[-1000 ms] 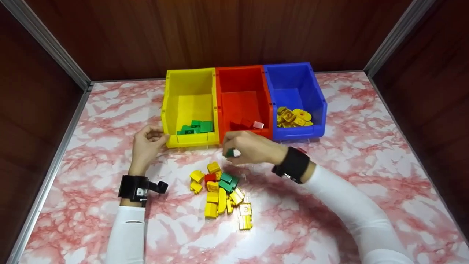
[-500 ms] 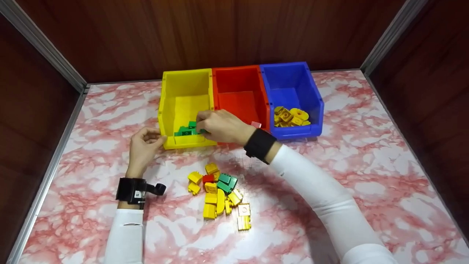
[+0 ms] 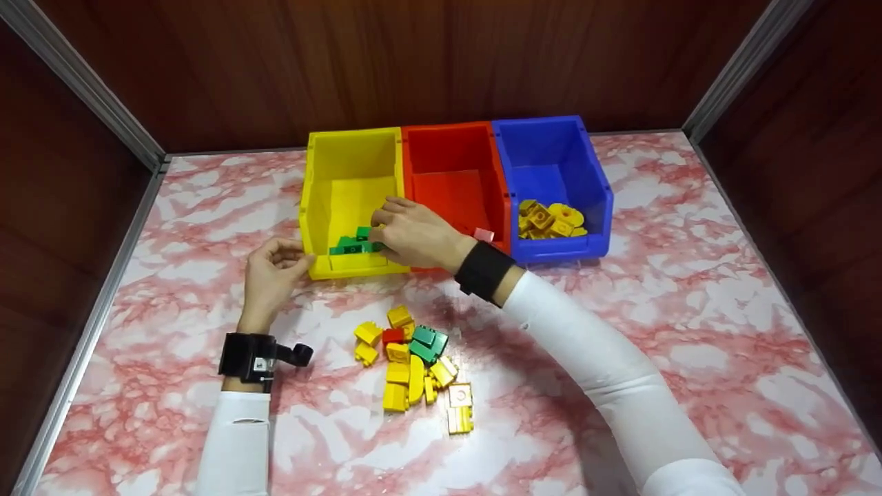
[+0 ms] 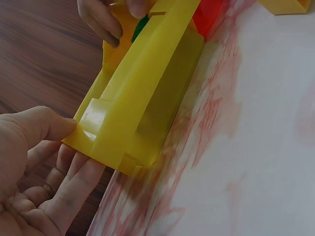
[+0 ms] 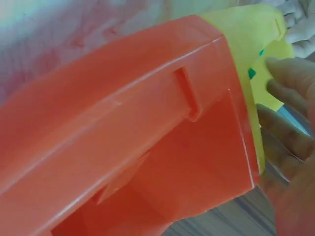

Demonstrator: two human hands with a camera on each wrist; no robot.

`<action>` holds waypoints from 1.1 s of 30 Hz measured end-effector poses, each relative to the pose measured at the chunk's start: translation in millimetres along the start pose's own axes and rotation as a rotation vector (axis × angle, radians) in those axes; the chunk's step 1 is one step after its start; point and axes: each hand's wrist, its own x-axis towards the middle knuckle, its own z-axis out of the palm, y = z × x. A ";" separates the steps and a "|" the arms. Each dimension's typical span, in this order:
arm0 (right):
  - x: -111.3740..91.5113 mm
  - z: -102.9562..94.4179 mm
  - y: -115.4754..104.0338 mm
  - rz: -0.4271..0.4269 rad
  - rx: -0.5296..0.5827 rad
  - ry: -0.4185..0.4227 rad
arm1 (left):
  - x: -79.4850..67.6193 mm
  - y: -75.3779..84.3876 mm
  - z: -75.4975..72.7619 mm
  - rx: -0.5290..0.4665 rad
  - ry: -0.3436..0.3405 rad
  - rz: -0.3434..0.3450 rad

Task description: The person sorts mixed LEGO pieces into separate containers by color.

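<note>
My left hand (image 3: 270,279) pinches the front left corner of the yellow bin (image 3: 353,153), thumb on one side of the wall and fingers on the other, as the left wrist view shows. Over the front right of that bin hovers my right hand (image 3: 417,231), its fingers loosely parted with nothing visible between them in the right wrist view. Under its fingertips, green building blocks (image 3: 351,246) lie at the bin's front, partly covered by the hand. On the table before the bins is a pile of blocks: yellow blocks (image 3: 397,373), green blocks (image 3: 427,342) and a red block (image 3: 393,335).
Right of the yellow bin, touching it, stands a red bin (image 3: 451,148) with a few blocks partly hidden by my right arm. Beside that is a blue bin (image 3: 596,200) holding yellow blocks (image 3: 551,218). Wood-patterned panels (image 3: 441,62) enclose the marbled tabletop (image 3: 661,289).
My right hand has moved left from in front of the red bin to the yellow bin and let go of a green block there. The left hand keeps its hold on the corner.
</note>
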 end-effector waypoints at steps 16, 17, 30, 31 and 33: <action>-117.5 -30.4 14.2 0.047 0.304 0.391 | 0.5 -0.8 0.8 -0.002 -0.005 -0.033; -128.3 -30.6 18.3 0.090 0.332 0.416 | 0.3 -0.6 0.7 -0.003 -0.006 -0.035; -240.1 -20.9 74.0 0.876 0.568 0.729 | 1.8 -1.1 -1.2 0.012 0.003 -0.014; -245.1 -19.8 76.6 0.924 0.582 0.752 | 1.6 -1.1 -0.9 0.013 0.002 -0.019; -254.0 -16.1 81.3 1.003 0.579 0.792 | 0.9 -1.1 -0.3 0.014 0.000 -0.032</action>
